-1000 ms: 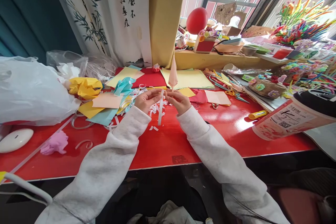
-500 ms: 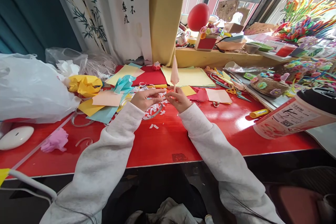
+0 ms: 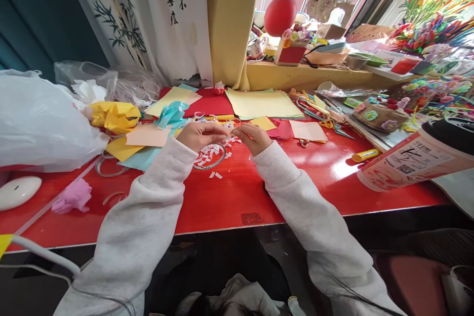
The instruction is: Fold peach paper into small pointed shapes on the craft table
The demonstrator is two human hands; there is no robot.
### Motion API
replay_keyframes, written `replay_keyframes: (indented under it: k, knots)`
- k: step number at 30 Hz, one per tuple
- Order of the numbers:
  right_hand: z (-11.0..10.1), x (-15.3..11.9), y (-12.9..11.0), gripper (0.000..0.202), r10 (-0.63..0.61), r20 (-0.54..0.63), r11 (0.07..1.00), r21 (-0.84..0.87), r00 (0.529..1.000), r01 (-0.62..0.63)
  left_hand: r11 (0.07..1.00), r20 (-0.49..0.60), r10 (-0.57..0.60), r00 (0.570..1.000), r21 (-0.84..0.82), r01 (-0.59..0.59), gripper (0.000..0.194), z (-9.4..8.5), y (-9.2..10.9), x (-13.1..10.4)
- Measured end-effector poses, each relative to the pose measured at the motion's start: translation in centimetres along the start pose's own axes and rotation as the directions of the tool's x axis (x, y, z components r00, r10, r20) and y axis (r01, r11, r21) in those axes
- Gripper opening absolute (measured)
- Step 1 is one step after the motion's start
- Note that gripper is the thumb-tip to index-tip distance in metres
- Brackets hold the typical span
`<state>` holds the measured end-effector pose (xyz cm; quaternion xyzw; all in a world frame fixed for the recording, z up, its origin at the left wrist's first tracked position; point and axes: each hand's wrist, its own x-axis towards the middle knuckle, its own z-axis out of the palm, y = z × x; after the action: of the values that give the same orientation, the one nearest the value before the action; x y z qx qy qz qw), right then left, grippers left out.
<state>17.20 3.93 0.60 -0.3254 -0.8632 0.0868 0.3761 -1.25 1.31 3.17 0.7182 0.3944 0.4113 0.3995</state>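
Note:
My left hand [image 3: 199,136] and my right hand [image 3: 255,137] meet above the red table [image 3: 225,202], their fingertips nearly touching. The fingers of both are closed in a pinch. Whatever lies between them is too small or too hidden to make out; only a pale bit shows at the fingertips. Below the hands, white paper scraps [image 3: 205,156] are scattered in and around a round clear-rimmed ring. Just behind the right hand lie a yellow paper square [image 3: 262,123], a red paper piece [image 3: 280,129] and a pale pink paper sheet [image 3: 308,130].
On the left are a white plastic bag [image 3: 44,123], crumpled yellow paper [image 3: 115,117], crumpled blue paper [image 3: 173,114] and crumpled pink paper [image 3: 73,196]. To the right stand a paper cup [image 3: 403,160] with a black lid, a glue stick [image 3: 366,155] and a flowered basket [image 3: 381,117].
The pale pink folded paper point that stood up from my right hand no longer shows. Both hands have stayed close together, now pinching at the fingertips. The view has shifted slightly.

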Motion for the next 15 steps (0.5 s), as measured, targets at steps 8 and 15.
replay_keyframes:
  k: [8, 15]
  knots:
    - [-0.1, -0.4, -1.3, 0.038, 0.066, 0.046, 0.979, 0.190, 0.997, -0.074, 0.998, -0.035, -0.019, 0.999, -0.052, 0.017, 0.026, -0.8, 0.9, -0.4]
    - [-0.1, -0.4, -1.8, 0.042, 0.062, 0.098, 0.951, 0.298, 0.993, -0.089, 0.995, 0.091, -0.067, 0.994, -0.062, 0.073, 0.026, -0.4, 0.5, -0.4]
